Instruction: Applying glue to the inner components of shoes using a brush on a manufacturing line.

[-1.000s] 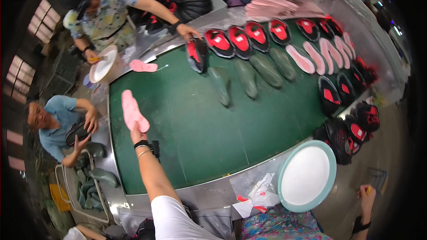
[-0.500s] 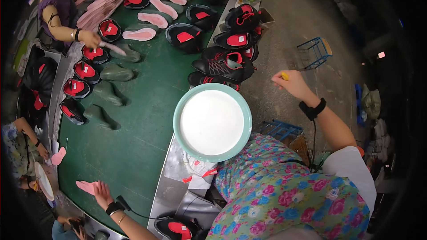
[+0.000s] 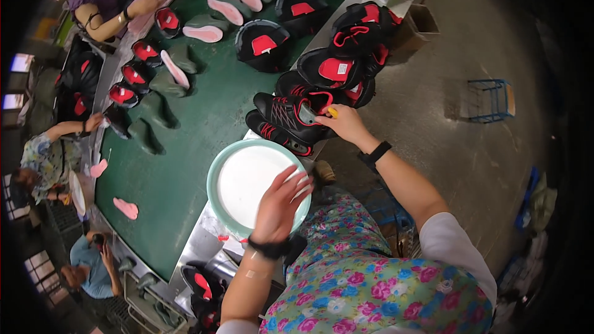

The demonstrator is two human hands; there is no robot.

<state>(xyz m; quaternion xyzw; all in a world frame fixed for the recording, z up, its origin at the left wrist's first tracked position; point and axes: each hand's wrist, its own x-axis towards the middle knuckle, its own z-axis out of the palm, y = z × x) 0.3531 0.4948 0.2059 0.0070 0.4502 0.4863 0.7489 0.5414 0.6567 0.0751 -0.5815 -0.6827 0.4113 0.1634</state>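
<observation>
My left hand (image 3: pixel 278 204) is open with its fingers spread, over the right part of a pale green basin (image 3: pixel 213 195) filled with white liquid (image 3: pixel 244 176). Its fingers hold nothing. My right hand (image 3: pixel 346 126) is closed around a small yellow object (image 3: pixel 333 112), of which only the end shows. Its fingertips are at the opening of a black shoe (image 3: pixel 288 114) with red trim and a grey tongue; I cannot tell whether they touch it. A pink insole (image 3: pixel 125 208) lies on the green table (image 3: pixel 185 148).
More black and red shoes (image 3: pixel 337 68) pile along the table's right edge. Green shoe lasts (image 3: pixel 156 110), some topped by pink insoles (image 3: pixel 175 69), stand in rows with shoe uppers (image 3: pixel 135 76). Co-workers (image 3: pixel 93 266) are along the left side. A blue stool (image 3: pixel 489 100) stands on the floor.
My left hand has left the pink insole and come over the basin. My right hand has moved left to the black shoe with the yellow object. The view has shifted.
</observation>
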